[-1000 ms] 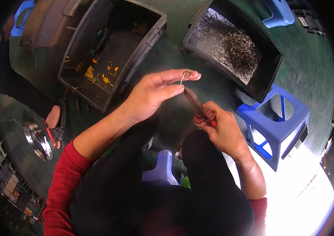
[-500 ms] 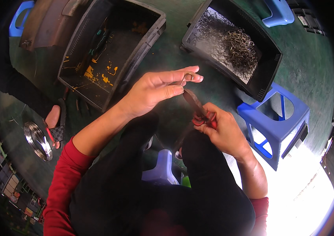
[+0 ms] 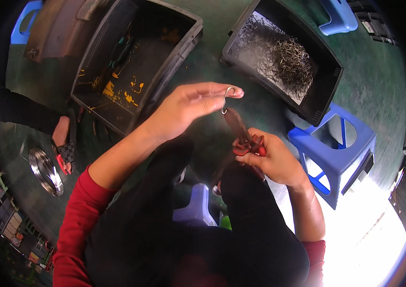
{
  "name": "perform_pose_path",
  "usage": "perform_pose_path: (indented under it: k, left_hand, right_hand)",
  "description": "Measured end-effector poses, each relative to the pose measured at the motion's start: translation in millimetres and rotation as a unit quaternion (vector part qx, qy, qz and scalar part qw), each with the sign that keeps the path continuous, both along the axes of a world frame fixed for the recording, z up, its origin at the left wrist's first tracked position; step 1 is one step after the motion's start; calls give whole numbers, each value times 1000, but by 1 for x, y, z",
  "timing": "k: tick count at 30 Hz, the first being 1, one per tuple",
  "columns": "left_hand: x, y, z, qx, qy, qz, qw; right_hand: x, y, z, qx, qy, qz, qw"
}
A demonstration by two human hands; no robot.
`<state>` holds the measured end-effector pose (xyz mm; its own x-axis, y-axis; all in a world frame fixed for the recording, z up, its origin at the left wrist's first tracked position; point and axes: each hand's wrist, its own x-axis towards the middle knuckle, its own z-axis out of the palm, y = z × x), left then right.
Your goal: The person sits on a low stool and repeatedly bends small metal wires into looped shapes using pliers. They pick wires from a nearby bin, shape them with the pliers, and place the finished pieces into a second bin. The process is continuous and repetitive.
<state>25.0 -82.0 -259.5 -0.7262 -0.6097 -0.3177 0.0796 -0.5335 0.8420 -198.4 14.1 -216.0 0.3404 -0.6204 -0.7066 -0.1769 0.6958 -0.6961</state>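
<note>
A thin S-shaped wire hook [image 3: 225, 99] stands at the tips of the pliers [image 3: 237, 125], its lower curl against the jaws. My right hand [image 3: 276, 160] is closed around the red handles of those pliers. Fingers stretched out, my left hand [image 3: 182, 109] is beside the hook, whose upper curl lies over the fingertips. The thumb is next to the hook's stem and does not cover it. Whether the fingertips touch the wire is hard to make out.
A black crate [image 3: 326, 79] holds a heap of wire hooks [image 3: 293, 62]. Left of it stands a larger crate [image 3: 164, 71] with yellow stains. A blue stool [image 3: 303, 136] is at the right. On the left, a coil of wire [image 3: 45, 172] lies by another person's foot [image 3: 61, 131].
The hook has turned and come into fuller sight, with my left thumb drawn slightly back from it. The pliers have shifted a little. At the left, the other person's leg has moved slightly.
</note>
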Motion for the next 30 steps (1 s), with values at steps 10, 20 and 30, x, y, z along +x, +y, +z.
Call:
perform_pose_path:
  k: [10,20,30]
  left_hand:
    - [-5,-13,9,49,-182,11,982]
    - [4,-5,-5,61,-57,164,983]
    - [12,7,-3,-477,-74,121,867]
  right_hand:
    - [-4,0,-1,-129,146,111,974]
    - [1,7,-9,-26,35,2,999]
    - [2,10,-4,30,-75,-45,996]
